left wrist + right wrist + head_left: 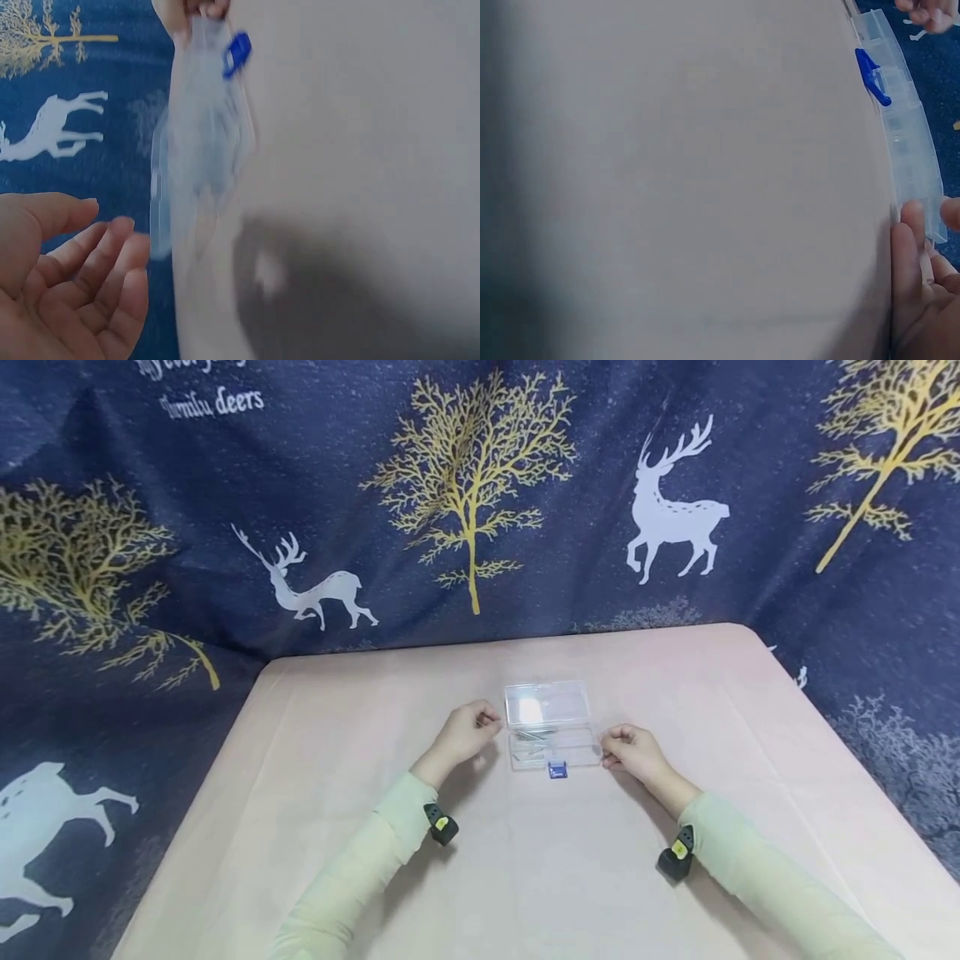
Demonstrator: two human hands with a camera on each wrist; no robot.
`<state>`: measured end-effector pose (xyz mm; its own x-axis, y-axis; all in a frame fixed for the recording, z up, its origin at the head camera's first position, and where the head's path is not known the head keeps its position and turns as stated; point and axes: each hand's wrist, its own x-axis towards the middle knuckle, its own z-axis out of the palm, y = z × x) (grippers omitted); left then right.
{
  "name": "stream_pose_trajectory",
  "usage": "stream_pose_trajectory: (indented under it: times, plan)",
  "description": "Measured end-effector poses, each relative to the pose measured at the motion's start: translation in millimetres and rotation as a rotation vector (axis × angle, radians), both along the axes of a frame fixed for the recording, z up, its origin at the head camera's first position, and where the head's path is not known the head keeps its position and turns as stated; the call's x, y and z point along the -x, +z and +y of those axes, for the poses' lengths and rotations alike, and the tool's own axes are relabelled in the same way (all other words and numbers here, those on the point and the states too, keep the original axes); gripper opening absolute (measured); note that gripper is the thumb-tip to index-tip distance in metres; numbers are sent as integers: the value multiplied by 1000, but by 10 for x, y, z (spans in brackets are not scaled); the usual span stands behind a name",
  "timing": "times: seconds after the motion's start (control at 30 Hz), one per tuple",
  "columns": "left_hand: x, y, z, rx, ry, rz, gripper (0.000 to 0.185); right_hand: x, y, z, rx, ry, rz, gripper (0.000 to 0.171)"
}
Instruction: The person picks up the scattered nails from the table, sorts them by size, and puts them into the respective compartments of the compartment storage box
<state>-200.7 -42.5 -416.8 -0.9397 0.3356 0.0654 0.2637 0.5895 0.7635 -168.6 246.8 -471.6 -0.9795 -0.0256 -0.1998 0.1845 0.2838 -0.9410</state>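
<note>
A clear plastic compartment box [573,745] lies on the table with its transparent lid [562,703] swung open toward the back. Several thin, pin-like pieces [534,735] lie in its left compartments, too small to identify. At the front edge sits a blue latch [557,770]. My left hand [468,731] hovers just left of the box, fingers loosely bent around nothing; in the left wrist view a gap separates the left hand [82,277] from the box [202,127]. My right hand [632,750] holds the box's right end between thumb and fingers [911,225].
A pale pink cloth covers the table [525,860]. Behind its back edge hangs a dark blue curtain [540,593] printed with deer and trees. Each forearm wears a black wrist camera [442,827] over a light green sleeve [382,852].
</note>
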Motion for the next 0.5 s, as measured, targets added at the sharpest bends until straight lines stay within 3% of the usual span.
stream_pose_trajectory:
  times: [0.13, 0.27, 0.33, 0.4, 0.5]
  plan:
    - [52, 0, -148, 65, 47, 110, 10, 29, 24, 106, -33, 40, -7, 33]
    - [68, -45, -340, 57, 97, 126, 25, -24, 38, 190, -67, 104, -33, 36]
    - [70, -67, -440, 56, 125, 135, 35, -51, 61, 219, -137, 134, -24, 37]
    - [63, -82, -541, 77, 155, 160, 41, -71, 87, 238, -220, 141, 22, 35]
    - [58, -97, -669, 149, 188, 240, 46, -83, 136, 261, -438, 113, 193, 32]
